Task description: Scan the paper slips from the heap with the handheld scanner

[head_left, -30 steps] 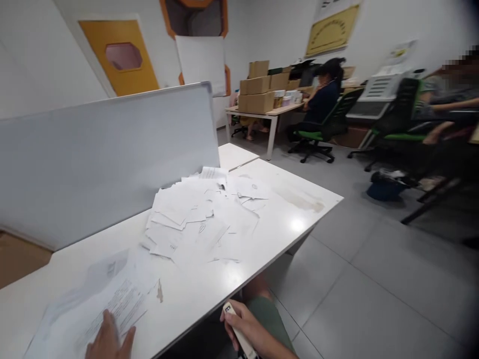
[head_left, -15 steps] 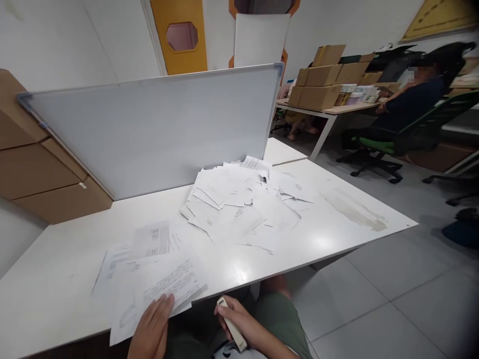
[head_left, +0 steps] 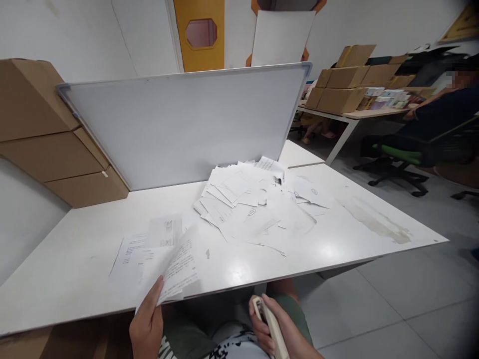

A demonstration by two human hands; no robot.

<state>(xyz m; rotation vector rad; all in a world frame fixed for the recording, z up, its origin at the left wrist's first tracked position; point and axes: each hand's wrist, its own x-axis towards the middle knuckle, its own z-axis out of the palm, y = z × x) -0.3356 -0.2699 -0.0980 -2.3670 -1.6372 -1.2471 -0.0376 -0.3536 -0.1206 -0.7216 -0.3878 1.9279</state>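
My left hand (head_left: 146, 324) pinches the near edge of a printed paper sheet (head_left: 175, 269) and lifts it off the white table (head_left: 75, 269). Under it lie a few more printed sheets (head_left: 130, 252). My right hand (head_left: 279, 331) is below the table edge over my lap, closed around a slim cream-coloured handheld device (head_left: 267, 319). A loose heap of white paper slips (head_left: 254, 204) lies further back in the middle of the table.
A whiteboard (head_left: 179, 124) stands upright at the back of the table. Cardboard boxes (head_left: 48, 144) are stacked at the left. A seated person (head_left: 441, 119) in a green chair is at the far right, by a table with boxes (head_left: 344, 85).
The view swung left across the frames. My left hand went from lying flat on the sheet to gripping and raising its near edge. My right hand kept the device near my lap.
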